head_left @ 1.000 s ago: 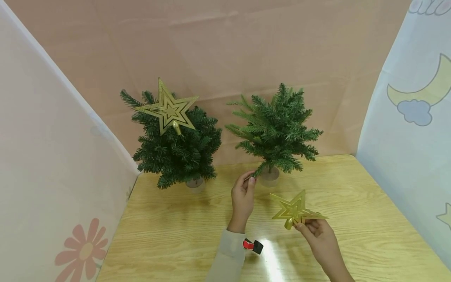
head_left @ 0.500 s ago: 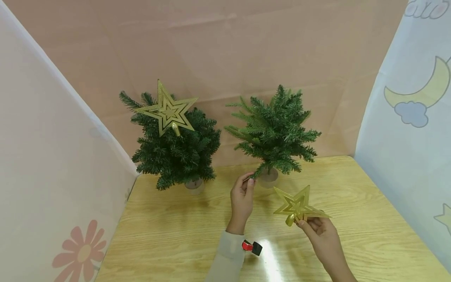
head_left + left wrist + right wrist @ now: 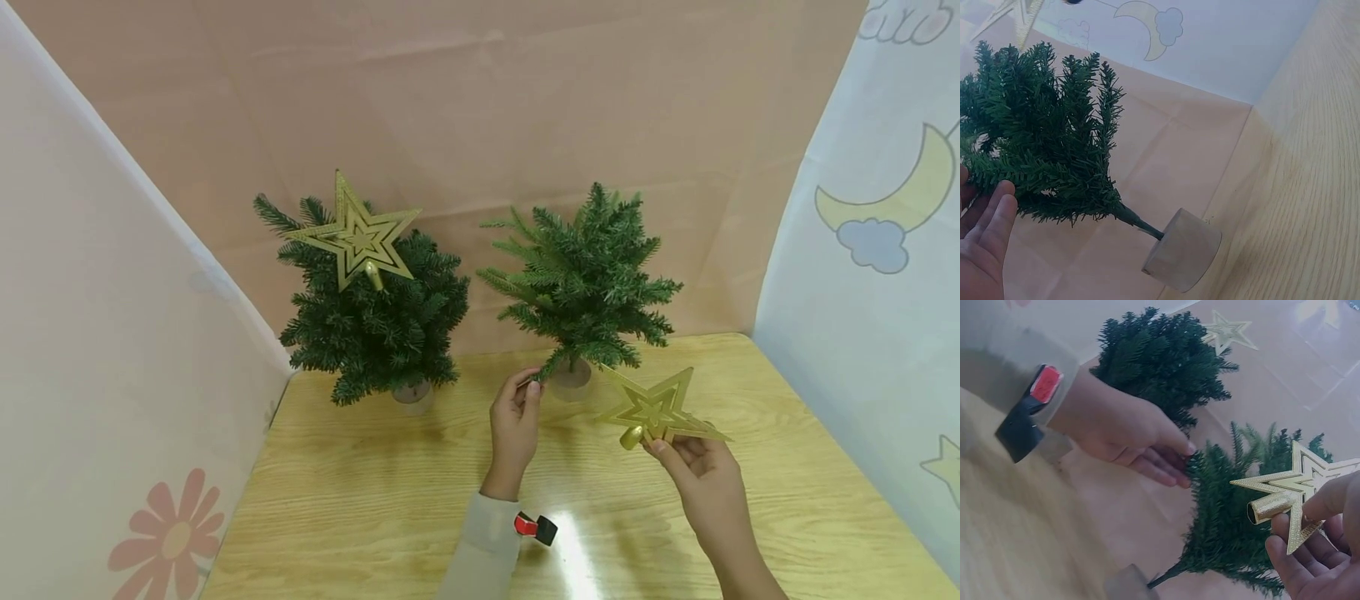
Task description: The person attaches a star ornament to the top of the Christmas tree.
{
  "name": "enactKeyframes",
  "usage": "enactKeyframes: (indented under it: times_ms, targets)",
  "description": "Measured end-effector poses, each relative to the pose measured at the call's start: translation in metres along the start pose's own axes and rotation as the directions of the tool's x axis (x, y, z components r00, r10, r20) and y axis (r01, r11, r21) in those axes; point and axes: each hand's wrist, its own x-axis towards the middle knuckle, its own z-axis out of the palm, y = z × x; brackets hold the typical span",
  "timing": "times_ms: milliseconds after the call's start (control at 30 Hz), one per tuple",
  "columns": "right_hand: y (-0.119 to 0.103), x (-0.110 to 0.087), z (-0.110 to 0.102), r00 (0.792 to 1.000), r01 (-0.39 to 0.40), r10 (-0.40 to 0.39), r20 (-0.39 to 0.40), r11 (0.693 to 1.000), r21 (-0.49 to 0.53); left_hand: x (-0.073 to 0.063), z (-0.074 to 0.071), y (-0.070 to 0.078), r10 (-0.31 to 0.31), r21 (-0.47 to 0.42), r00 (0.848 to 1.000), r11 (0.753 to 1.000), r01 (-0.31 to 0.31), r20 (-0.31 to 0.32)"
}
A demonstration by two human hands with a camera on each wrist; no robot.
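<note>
My left hand (image 3: pixel 515 425) pinches the tip of a low front branch on the right-hand small artificial Christmas tree (image 3: pixel 592 275). Between thumb and fingers, my right hand (image 3: pixel 708 483) holds a gold star tree topper (image 3: pixel 654 408) by a lower point. The topper's hollow socket (image 3: pixel 1272 506) points to the left in the right wrist view. It is in front of the right tree, apart from it in the head view. A matching gold star (image 3: pixel 360 237) sits at the top of the left-hand tree (image 3: pixel 382 333), tilted.
Both trees stand on round bases, the right one a pale wooden block (image 3: pixel 1184 250), near the back of the wooden table (image 3: pixel 360 500). Pink cloth (image 3: pixel 480 100) hangs behind. Printed cloth panels flank the table. A black and red strap (image 3: pixel 536 527) is on the left wrist.
My right hand has carried the star topper up and to the right, toward the right tree's base level. My left hand stays at the branch.
</note>
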Motion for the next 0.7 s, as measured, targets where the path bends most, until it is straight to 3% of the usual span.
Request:
enactKeyframes:
  times_ms: [133, 400, 700]
  targets:
    - [-0.01, 0.006, 0.001, 0.999, 0.022, -0.022, -0.024, 1.0, 0.021, 0.0, -0.001, 0.015, -0.015, -0.003, 1.0, 1.0, 0.015, 0.008]
    - [-0.029, 0.017, 0.003, 0.997, 0.062, -0.058, -0.042, 0.994, 0.088, -0.001, 0.0, -0.013, -0.025, 0.018, 1.0, 1.0, 0.025, 0.0]
    - [-0.044, 0.033, 0.007, 0.986, 0.168, -0.165, -0.035, 0.974, 0.152, -0.001, 0.0, -0.015, -0.032, 0.011, 0.999, 0.999, 0.032, -0.001]
